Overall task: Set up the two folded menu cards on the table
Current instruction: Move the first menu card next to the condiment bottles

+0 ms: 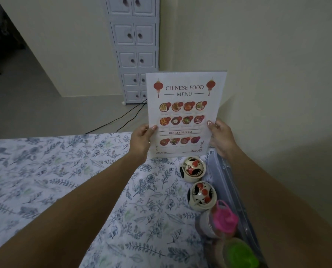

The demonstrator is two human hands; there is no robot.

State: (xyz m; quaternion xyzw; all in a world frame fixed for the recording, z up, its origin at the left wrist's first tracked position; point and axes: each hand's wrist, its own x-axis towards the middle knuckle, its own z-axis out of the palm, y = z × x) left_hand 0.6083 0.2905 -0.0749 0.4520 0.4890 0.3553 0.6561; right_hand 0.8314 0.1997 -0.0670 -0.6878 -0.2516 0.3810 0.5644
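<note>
Left hand (142,139) is pinched on the left edge of the menu card (182,113), thumb on the front. The card stands upright between both grips, above the floral-cloth table (64,180). Right hand (220,137) pinches the right edge the same way. Two rooster-painted jars (193,169) sit just below that grip.

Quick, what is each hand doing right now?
Left hand: closed on the menu card's left edge.
Right hand: closed on its right edge.
</note>
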